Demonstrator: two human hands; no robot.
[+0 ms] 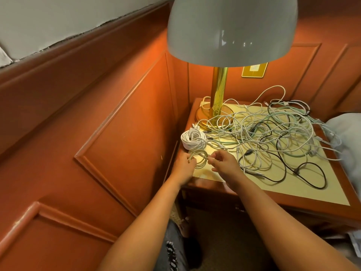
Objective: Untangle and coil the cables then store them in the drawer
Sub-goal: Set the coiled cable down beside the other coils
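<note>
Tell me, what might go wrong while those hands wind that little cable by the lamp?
The small coil, pinched between left hand and right hand, could spring loose. The tangled cables loop around the lamp base, so pulling might tug the lamp. Some strands hang off the nightstand edge.

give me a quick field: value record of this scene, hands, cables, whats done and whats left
left hand: grips a small cable coil at the nightstand's front left corner
right hand: pinches the same coil's free end
finished coil: white bundle lying just behind the hands
tangled pile: white, pale green and black cables spread across the nightstand top
lamp: brass stem, lit, at the back left
drawer: not clearly visible; nothing stored yet
</note>
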